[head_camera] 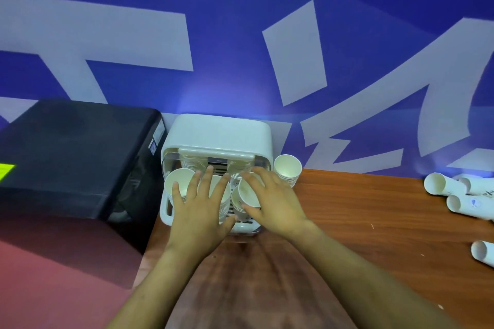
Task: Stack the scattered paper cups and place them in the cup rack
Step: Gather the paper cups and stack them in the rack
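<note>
While the right hand [270, 200] grips an upright, mouth-up cup stack [248, 193], the left hand [200, 203] lies flat.

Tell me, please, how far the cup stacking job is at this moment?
Done: cup stacks stand in the white rack, such as the left stack. In hand: the right hand grips a stack at the rack; the left hand lies spread over the middle stack. Left: a stack beside the rack and lying stacks on the table.
</note>
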Demonstrator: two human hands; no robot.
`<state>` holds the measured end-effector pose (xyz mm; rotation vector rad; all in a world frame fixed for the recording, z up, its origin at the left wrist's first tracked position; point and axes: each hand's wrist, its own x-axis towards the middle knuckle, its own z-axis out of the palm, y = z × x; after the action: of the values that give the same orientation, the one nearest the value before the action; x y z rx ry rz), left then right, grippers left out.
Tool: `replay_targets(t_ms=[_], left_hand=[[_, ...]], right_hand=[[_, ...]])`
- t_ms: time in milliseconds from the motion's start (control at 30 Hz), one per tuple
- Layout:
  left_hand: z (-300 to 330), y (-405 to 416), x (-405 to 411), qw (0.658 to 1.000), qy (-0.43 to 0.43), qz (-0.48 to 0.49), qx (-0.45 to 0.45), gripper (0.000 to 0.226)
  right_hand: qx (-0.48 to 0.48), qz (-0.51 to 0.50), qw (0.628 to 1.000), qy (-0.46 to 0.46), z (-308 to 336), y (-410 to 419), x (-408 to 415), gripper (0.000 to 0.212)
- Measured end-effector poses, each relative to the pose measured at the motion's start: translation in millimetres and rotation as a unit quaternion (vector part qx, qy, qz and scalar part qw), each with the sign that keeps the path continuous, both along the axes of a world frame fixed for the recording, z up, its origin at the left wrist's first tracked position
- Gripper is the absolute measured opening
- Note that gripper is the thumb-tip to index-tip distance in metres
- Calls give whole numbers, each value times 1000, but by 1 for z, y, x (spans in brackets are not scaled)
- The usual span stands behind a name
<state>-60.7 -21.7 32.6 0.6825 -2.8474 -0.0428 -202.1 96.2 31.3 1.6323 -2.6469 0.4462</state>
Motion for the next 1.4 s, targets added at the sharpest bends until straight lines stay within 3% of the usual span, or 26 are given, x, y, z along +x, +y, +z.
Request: replay_targets(t_ms=[133,367,600,700,867,1067,1400], left_hand=[[-1,0,2,1000,-9,8,3,88],[1,-1,3,999,-25,22,16,93],[14,18,4,995,-9,-15,96,80],[20,36,1,987,1,-50,150,61],[15,84,-18,971,-38,-102,214,48],[7,159,-36,966,-92,-142,197,51],[7,342,-94,959,-186,-108,183,54]], right_hand=[[46,-12,999,-15,-21,-10,0,65],[211,-22,974,-83,-35,-14,-5,85],[128,-28,980,-149,-7,43,-7,62],[162,-44,972,-162,-5,98,-3,55],[215,-123,954,-170,-7,184,-3,56],[191,-140,959,-158,6,261,-17,50],[142,-89,977,-131,11,416,-74,50]])
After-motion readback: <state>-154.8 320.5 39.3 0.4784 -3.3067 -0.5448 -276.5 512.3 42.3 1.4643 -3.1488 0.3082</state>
